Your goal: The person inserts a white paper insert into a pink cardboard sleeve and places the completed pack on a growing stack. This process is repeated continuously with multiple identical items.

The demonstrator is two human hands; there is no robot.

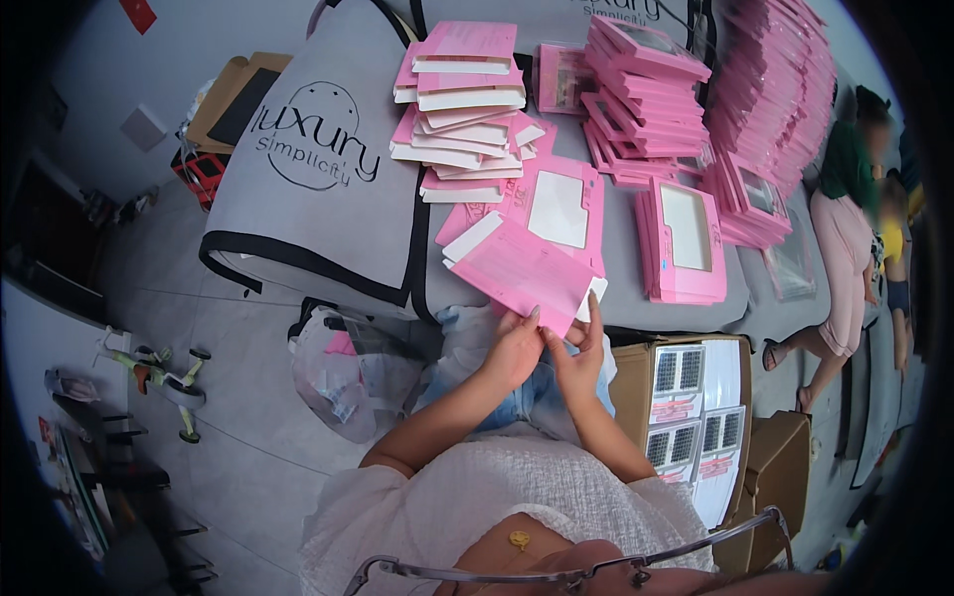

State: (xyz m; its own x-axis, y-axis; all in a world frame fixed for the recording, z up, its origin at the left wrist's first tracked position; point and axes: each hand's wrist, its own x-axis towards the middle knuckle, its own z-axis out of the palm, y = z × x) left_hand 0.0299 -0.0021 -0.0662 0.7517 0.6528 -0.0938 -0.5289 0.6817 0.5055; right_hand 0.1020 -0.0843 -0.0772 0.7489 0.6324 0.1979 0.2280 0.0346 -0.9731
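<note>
Head view: pink carton at the sofa's front edge.
Left grip and right grip both pinch it.

And here's the grey sofa, edged in black, with a round printed emblem across its left end! Past that left edge, an open cardboard box leans over a red crate, with a red paper up on the wall. Down below the front edge, a clear plastic bag slouches on the pale tiled floor. Well left of it, a little green bike on dark wheels! And over by the sofa's right end, one person in a green top and pink trousers, another in yellow just beside.
</note>
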